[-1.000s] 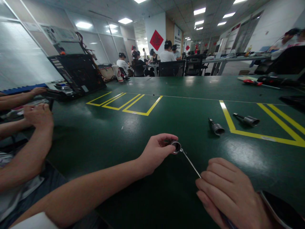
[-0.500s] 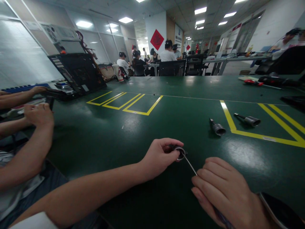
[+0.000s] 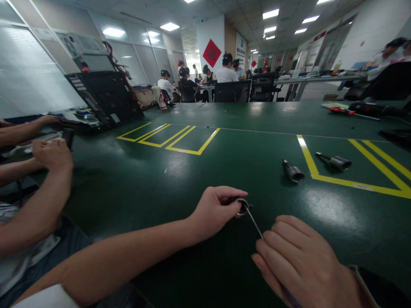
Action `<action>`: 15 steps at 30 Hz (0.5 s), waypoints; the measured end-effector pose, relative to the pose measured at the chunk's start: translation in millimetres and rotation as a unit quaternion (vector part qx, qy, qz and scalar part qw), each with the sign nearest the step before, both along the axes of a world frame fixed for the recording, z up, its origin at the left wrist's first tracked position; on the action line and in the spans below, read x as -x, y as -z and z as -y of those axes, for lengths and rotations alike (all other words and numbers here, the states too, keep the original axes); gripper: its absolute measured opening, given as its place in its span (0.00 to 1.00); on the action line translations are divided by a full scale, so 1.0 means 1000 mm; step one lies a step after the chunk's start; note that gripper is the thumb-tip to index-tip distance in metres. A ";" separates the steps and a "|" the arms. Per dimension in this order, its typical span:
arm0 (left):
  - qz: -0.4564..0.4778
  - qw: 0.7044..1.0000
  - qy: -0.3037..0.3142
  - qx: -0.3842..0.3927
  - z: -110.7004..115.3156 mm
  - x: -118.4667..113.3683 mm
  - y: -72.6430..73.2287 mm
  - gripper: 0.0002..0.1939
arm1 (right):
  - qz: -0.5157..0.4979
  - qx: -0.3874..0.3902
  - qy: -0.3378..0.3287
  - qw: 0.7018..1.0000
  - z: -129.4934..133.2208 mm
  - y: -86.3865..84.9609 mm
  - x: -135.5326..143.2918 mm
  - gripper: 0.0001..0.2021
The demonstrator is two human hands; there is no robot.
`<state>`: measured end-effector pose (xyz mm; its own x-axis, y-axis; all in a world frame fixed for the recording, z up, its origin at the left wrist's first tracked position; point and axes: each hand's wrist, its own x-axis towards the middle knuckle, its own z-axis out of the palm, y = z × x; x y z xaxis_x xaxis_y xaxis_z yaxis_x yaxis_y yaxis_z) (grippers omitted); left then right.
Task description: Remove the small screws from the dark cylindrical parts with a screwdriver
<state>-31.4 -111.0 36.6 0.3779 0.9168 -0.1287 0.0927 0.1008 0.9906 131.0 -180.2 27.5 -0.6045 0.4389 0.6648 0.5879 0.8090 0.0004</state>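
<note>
Left hand (image 3: 213, 211) fingers pinched shut round small metal socket (image 3: 241, 205) on table (image 3: 192, 179). Right hand (image 3: 305, 265) curled closed on thin rod (image 3: 256, 223), tip at socket mouth.

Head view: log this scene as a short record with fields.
left hand: pinches a metal socket on the table
right hand: closed on a thin rod that reaches the socket
spare sockets: one left of the yellow line, one right of it
far left: another person's hands
</note>
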 end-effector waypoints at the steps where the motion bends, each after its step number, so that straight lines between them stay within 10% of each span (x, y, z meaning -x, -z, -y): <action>1: 0.000 1.000 0.002 -0.002 0.000 0.000 0.000 0.13 | 0.001 -0.001 0.001 1.000 0.000 0.000 0.000 0.14; 15: 0.006 1.000 0.001 0.020 0.000 0.002 -0.001 0.14 | -0.074 0.051 -0.007 0.996 0.000 -0.004 0.000 0.11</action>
<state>-33.7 -111.4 37.7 0.3818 0.9102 -0.1602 0.0804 0.1400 0.9869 130.5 -180.5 31.8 -0.5099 0.5008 0.6994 0.5642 0.8084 -0.1675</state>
